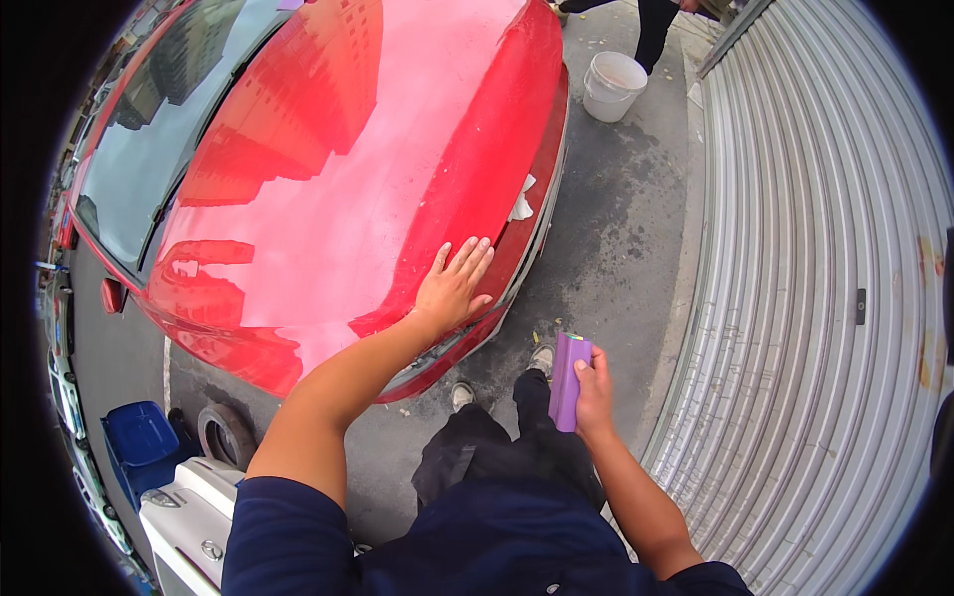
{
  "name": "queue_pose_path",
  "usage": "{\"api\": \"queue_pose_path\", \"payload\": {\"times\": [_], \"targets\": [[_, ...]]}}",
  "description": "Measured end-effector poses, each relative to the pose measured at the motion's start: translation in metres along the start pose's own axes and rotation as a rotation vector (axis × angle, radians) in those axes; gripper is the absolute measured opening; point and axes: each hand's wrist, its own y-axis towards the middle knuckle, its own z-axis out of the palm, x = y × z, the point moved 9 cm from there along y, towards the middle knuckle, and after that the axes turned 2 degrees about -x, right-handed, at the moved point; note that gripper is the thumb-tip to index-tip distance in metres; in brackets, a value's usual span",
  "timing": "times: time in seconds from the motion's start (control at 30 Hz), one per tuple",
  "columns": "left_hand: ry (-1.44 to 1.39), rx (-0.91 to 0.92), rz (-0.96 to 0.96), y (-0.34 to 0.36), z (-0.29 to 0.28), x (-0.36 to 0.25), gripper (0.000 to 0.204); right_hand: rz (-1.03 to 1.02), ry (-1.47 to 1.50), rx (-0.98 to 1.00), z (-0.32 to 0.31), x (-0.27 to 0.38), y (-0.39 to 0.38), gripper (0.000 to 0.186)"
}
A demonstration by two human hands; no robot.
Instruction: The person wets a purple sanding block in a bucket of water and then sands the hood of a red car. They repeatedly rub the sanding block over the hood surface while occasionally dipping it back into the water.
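My left hand [455, 286] lies flat on the front edge of the red car hood [348, 228], its fingers stretched out and nothing in them. Lower down on the right, my right hand [595, 399] is closed around a long purple block [568, 385] with a grooved side. I hold it upright beside my leg, apart from the car. Its exact kind is not plain, and part of it is hidden by my fingers. A crumpled white scrap [522, 202] sits at the front edge of the hood, beyond my left hand.
A white bucket [613, 87] stands on the pavement near another person's leg [653, 30]. To the right runs a ribbed metal shutter [805, 258]. At lower left are a blue bin [139, 437], a loose tyre [227, 437] and a white vehicle [189, 521].
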Motion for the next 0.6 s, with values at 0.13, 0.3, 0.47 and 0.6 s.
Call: {"api": "queue_pose_path", "payload": {"times": [0.13, 0.3, 0.47, 0.6], "targets": [[0.0, -0.006, 0.02, -0.036, -0.001, -0.001, 0.091, -0.003, 0.192, 0.085, 0.026, 0.017, -0.03, 0.054], [-0.01, 0.019, 0.035, -0.08, -0.002, 0.001, 0.091, 0.068, 0.342, 0.213, 0.048, 0.039, -0.055, 0.075], [0.051, 0.05, 0.008, -0.122, -0.013, -0.008, 0.094, -0.014, 0.479, 0.414, 0.07, 0.074, -0.072, 0.074], [-0.273, 0.04, -0.208, -0.151, -0.048, -0.023, 0.088, -0.054, 0.533, 0.513, 0.086, 0.092, -0.078, 0.073]]}}
